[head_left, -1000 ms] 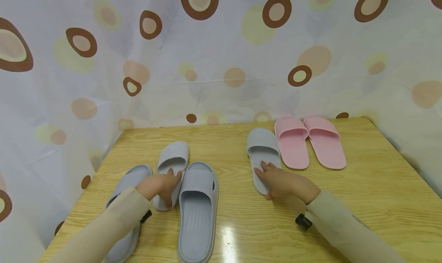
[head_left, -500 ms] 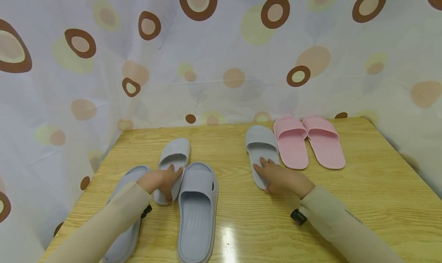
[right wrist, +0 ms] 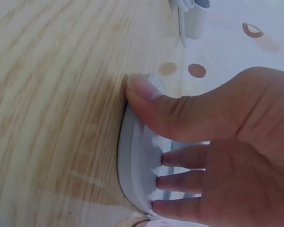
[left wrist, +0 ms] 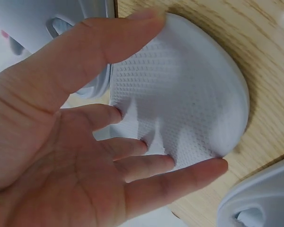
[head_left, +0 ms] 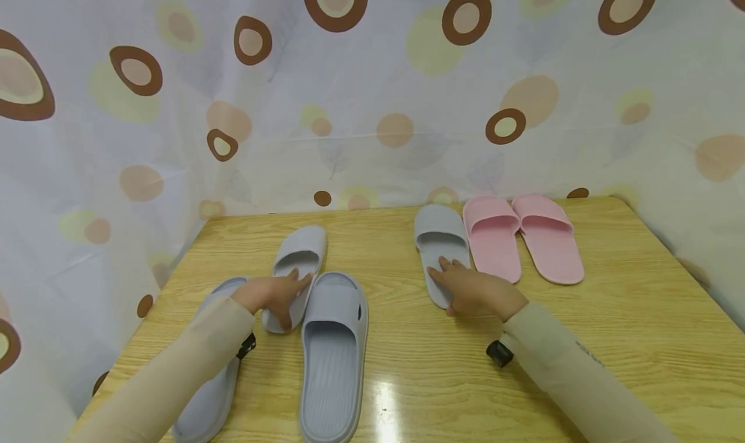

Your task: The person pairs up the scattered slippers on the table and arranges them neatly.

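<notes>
My left hand point(head_left: 275, 294) touches a grey slipper point(head_left: 299, 263), my right hand point(head_left: 470, 289) a second slipper point(head_left: 436, 245) (beside pink slippers point(head_left: 495, 248)), all fingers point(left wrist: 175, 186) apart.

The table point(head_left: 419, 372) has a wood-grain top, smooth and glossy enough to throw back a white gleam toward its near side. The left grey slipper point(head_left: 305, 239) and the right grey slipper point(head_left: 440, 221), the latter by the table's back edge, look like matt moulded plastic with finely textured footbeds. Toward the left edge, the larger blue-grey slippers point(head_left: 333, 304) seem similarly plastic, one showing a lengthwise-ribbed footbed. Near the back right corner, the pink slippers point(head_left: 496, 252) look smooth and matt. The backdrop point(head_left: 361, 74) is creased sheeting, cloth or plastic; the sleeves point(head_left: 564, 365) are matt cloth.
</notes>
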`<state>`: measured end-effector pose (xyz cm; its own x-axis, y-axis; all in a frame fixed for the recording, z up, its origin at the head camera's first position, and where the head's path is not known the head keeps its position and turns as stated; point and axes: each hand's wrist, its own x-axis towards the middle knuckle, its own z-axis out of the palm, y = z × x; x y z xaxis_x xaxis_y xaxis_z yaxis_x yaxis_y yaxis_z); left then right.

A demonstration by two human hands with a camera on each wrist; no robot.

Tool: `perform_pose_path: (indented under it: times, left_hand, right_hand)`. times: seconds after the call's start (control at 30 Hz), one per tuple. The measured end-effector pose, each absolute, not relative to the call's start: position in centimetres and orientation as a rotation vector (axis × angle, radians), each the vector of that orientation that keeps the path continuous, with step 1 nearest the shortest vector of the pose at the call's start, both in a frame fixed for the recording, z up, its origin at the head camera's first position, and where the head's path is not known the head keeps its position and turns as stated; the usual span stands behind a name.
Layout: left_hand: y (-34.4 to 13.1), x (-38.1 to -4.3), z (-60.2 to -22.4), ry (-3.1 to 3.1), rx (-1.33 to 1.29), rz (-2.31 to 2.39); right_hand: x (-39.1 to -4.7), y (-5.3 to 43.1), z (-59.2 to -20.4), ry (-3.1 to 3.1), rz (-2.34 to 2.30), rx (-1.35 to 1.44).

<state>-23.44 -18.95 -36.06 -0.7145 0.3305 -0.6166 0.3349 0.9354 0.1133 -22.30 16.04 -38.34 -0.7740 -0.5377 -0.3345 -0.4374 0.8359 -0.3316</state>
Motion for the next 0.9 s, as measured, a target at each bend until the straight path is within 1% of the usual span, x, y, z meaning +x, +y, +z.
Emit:
perform_pose_path:
  times: [0.3,0.6,0.9]
  left_hand:
    - [-18.8,-24.5,-36.2,2.402,0.478,0.002]
    - [-18.6,-26.1,-36.3,2.412,0.553,-0.052]
    - [-18.7,-26.8,-36.3,2.406,0.567,-0.015]
  right_hand:
    - [-23.0,16.0,-38.4,2.569,-0.343,-0.690]
    - [-23.5,16.1,-38.2,2.578,-0.327,-0.697]
    - [-23.8,16.0,-38.4,2.578,-0.307,-0.718]
